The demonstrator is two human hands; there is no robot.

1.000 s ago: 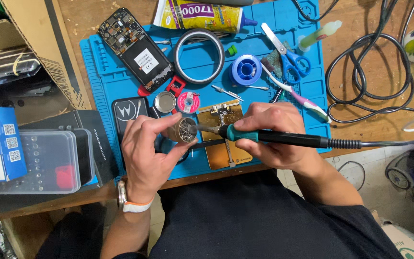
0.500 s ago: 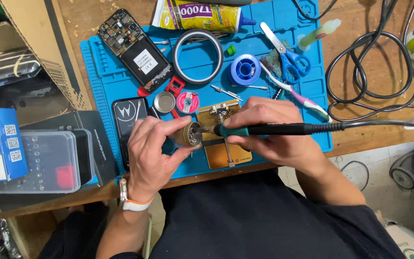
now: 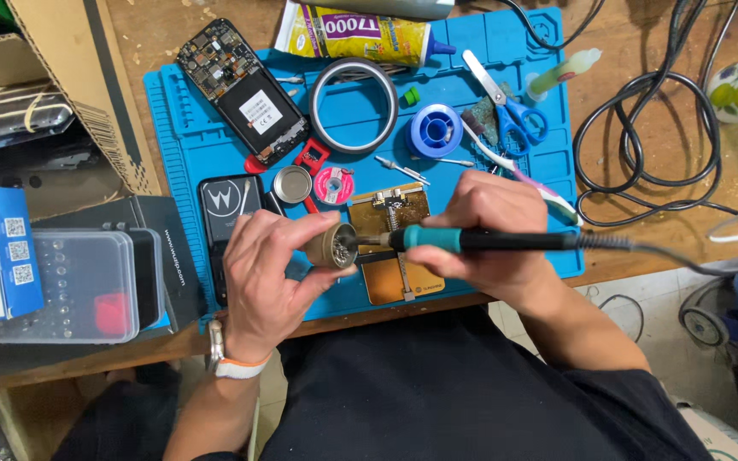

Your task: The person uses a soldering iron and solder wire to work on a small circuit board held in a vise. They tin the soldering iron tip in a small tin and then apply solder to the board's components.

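Opened phone (image 3: 245, 90), tape ring (image 3: 353, 105), blue scissors (image 3: 510, 107), glue tube (image 3: 360, 32) on blue mat (image 3: 177, 119)

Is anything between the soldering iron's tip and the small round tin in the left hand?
Nothing visible: the soldering iron in the right hand points straight into the open tin held by the left hand.

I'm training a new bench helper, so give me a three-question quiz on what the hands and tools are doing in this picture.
1. True or false: the left hand holds a small round tin.
2. Which tool does the right hand grip? A) the scissors B) the soldering iron C) tweezers
3. Fill in: the iron's tip points into the ____.

Key:
1. True.
2. B: the soldering iron, with its teal collar and black handle; the scissors lie untouched further back on the blue mat.
3. Tin, held above the mat's near edge, by the gold board holder.
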